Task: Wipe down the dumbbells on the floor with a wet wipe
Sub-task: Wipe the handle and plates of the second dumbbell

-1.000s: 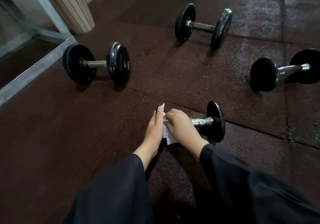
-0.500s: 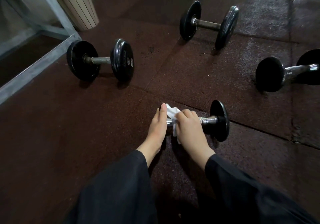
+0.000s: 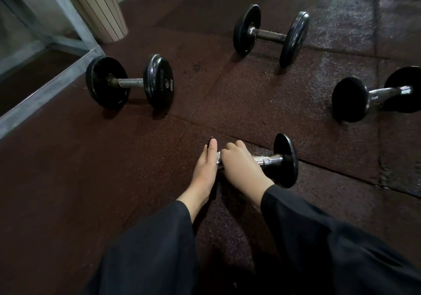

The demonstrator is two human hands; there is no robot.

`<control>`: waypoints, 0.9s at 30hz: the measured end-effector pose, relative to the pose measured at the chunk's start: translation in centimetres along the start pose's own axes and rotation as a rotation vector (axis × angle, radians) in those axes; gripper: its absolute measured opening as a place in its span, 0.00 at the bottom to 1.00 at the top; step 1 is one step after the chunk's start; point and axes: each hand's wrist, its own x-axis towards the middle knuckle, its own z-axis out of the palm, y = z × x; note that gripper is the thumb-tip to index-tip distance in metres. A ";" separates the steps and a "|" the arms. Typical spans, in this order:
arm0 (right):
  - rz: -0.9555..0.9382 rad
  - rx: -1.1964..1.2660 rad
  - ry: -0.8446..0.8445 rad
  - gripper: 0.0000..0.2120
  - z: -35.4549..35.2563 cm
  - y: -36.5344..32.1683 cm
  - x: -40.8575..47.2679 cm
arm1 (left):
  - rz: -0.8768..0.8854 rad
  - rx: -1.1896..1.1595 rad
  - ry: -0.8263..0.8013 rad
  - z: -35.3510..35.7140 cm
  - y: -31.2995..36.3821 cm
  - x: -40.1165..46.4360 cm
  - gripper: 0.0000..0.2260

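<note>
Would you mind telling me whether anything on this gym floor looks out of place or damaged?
Nothing stands out. Four dumbbells lie apart on the floor, none visibly damaged. The right hand grips the nearest dumbbell's handle.

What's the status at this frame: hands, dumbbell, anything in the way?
Left hand flat against near dumbbell end. Right hand curled round its handle; wipe hidden. Three other dumbbells lie apart, nothing blocking.
</note>
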 end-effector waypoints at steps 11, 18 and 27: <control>-0.080 -0.035 -0.079 0.12 -0.5 -0.3 1.3 | -0.005 -0.033 -0.010 0.0 -0.2 0.3 0.29; -0.069 0.076 -0.009 0.14 -0.5 0.5 -0.4 | -0.005 -0.031 0.011 0.1 -0.1 -0.1 0.29; 0.084 -0.071 0.210 0.11 1.2 1.5 -4.4 | 0.006 -0.003 0.018 0.1 0.0 -0.3 0.29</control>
